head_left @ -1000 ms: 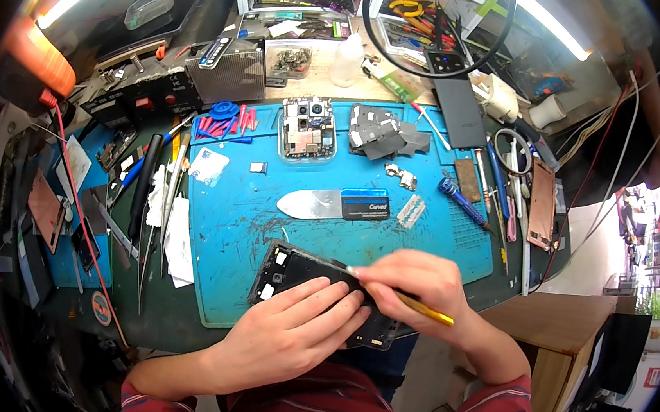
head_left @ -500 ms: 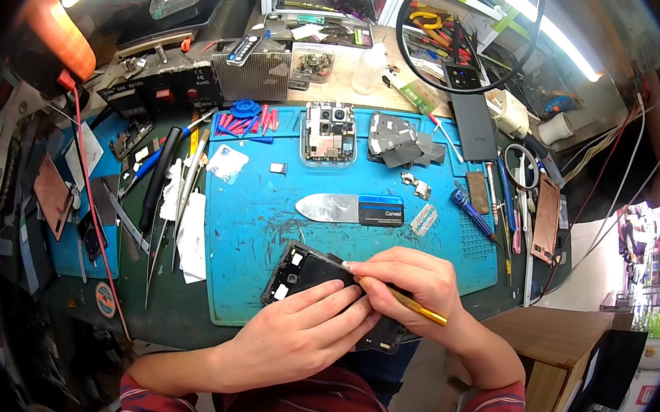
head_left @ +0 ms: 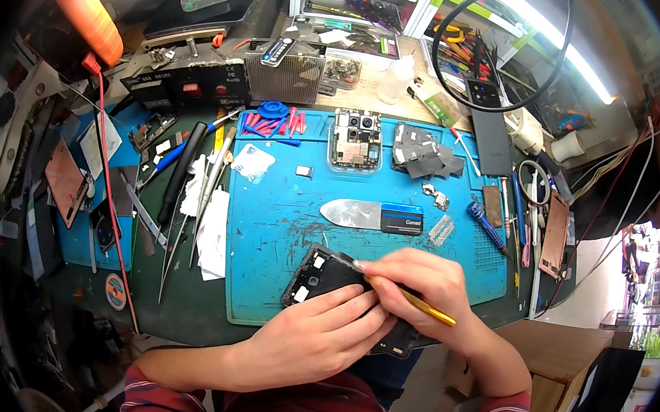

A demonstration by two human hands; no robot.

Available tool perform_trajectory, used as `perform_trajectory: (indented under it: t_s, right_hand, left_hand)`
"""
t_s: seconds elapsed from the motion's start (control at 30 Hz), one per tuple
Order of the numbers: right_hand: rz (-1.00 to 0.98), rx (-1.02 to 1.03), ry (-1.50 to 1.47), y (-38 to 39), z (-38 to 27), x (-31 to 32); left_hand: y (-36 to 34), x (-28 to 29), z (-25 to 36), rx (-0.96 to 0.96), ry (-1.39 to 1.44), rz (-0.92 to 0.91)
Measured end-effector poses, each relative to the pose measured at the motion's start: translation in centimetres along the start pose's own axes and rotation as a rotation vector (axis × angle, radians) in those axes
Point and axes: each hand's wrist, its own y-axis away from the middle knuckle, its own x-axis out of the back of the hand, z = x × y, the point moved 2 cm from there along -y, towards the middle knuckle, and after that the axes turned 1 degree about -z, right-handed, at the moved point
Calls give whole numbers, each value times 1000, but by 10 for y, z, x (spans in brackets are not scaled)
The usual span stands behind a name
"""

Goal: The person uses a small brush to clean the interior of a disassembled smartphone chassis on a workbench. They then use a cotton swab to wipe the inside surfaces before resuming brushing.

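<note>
A black phone frame lies tilted at the near edge of the blue mat, partly covered by my hands. My left hand holds it from the left, fingers stretched across its dark inner face; the thumb is hidden. In my right hand is a slim gold-handled craft knife, pinched like a pen. Its tip meets the frame's upper long edge, though the tip is too small to make out clearly. Beyond the hands lies a flat metal pry blade with a blue and black grip.
On the blue mat are a clear box with a circuit board, dark thin plates, a perforated razor blade and a blue screwdriver. Tweezers and white tissue lie left. A red cable hangs at far left.
The view has shifted, so the whole bench sits farther right in the picture. My hands keep their hold, and the craft knife's tip stays along the frame's upper edge.
</note>
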Motion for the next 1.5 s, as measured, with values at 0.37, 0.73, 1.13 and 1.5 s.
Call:
perform_trajectory:
  t_s: [0.37, 0.73, 1.13, 1.5]
  right_hand:
    - [-34, -14, 8, -1, -2, 1]
    - [-64, 45, 31, -10, 1, -3]
    - [-57, 45, 13, -19, 4, -6]
    - [-102, -114, 99, 19, -7, 30]
  left_hand:
    - [3, 0, 1, 7, 34, 1]
    - [3, -1, 1, 9, 44, 7]
    - [4, 0, 0, 6, 58, -19]
    - [7, -4, 3, 14, 75, 8]
